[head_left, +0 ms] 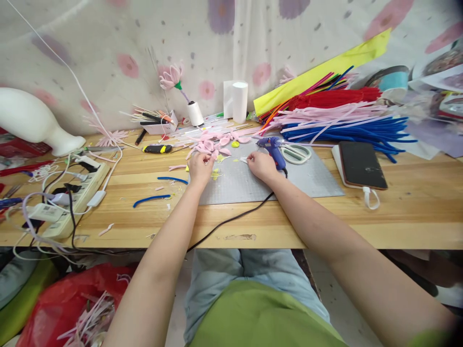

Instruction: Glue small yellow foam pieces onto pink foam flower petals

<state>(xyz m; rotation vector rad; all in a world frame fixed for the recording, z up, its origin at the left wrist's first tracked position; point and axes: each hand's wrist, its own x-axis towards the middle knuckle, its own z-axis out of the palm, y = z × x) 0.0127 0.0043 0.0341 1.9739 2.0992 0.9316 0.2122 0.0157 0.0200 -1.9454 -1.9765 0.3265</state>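
Note:
My left hand (200, 166) rests at the left edge of a grey cutting mat (307, 178), its fingers closed among a heap of pink pipe-cleaner petals (213, 143). My right hand (261, 164) lies on the mat with its fingertips pinched on a small pale piece (244, 159); what that piece is I cannot make out. A blue hot glue gun (273, 148) stands just behind the right hand, its black cord (231, 220) trailing toward me off the table edge.
Bundles of pipe cleaners (336, 118) in blue, pink and red lie at the back right. A black phone (361, 165) sits right of the mat. White scissors (295, 154), a power strip (72, 195), a utility knife (157, 149) and a red bag (68, 303) below.

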